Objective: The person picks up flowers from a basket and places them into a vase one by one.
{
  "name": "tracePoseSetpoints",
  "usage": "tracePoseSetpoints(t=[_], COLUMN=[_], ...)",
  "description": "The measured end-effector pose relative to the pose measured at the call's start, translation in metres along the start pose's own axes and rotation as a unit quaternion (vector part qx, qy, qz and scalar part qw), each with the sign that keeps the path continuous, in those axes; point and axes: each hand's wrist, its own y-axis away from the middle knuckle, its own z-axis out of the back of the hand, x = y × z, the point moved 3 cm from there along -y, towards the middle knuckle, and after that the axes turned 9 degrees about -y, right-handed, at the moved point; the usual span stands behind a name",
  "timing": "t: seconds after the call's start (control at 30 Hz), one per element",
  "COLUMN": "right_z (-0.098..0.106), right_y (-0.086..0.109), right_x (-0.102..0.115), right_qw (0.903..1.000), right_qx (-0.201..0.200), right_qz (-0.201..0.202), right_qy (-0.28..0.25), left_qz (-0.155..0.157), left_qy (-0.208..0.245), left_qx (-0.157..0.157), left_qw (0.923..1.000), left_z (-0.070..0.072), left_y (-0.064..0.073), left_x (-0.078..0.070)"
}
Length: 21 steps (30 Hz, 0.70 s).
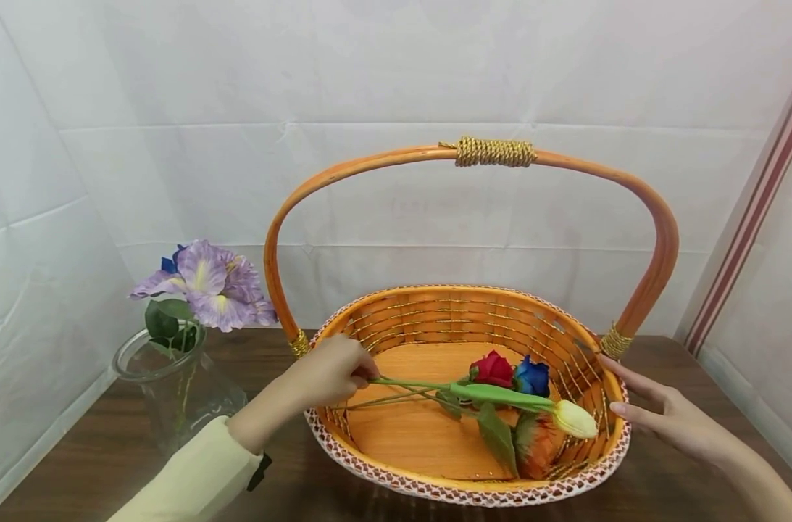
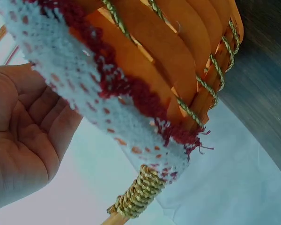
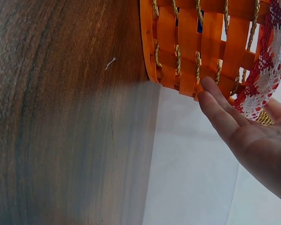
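In the head view my left hand (image 1: 333,370) reaches over the left side of an orange woven basket (image 1: 402,449) and pinches the stem of a pale yellow tulip (image 1: 574,419). The tulip lies across the other flowers, its bloom toward the right. Beneath and beside it are a red rose (image 1: 493,368), a blue rose (image 1: 532,377) and an orange flower (image 1: 535,446). My right hand (image 1: 676,420) touches the basket's right rim. In the right wrist view its fingers lie fairly straight along the outer weave. The left wrist view hides what my left fingertips hold.
A clear glass vase (image 1: 131,366) holding a purple flower (image 1: 216,286) and a blue bloom stands left of the basket. The basket's tall arched handle (image 1: 663,246) rises above it. White sheeting (image 1: 369,72) hangs behind the dark wooden table (image 1: 63,464).
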Motion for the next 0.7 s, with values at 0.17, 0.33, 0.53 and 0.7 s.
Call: tracePoseSetpoints(t=[0.17,0.33,0.53,0.7], right_z=[0.0,0.001,0.002,0.001], right_y=[0.001,0.001,0.0,-0.001], right_x=[-0.001,-0.004,-0.006,-0.006], right_qw=[0.9997,0.9993,0.9985,0.9994], right_qx=[0.01,0.016,0.025,0.003], right_qz=[0.019,0.029,0.043,0.023], right_qy=[-0.014,-0.015,-0.023,-0.025], left_qz=[-0.004,0.007,0.01,0.006], left_qy=[0.015,0.036,0.035,0.031], left_qx=[-0.026,-0.055,-0.084,-0.112], left_qw=[0.9995,0.9978,0.9958,0.9932], left_z=[0.008,0.018,0.028,0.039], left_y=[0.008,0.012,0.018,0.026], left_x=[-0.001,-0.002,-0.002,-0.002])
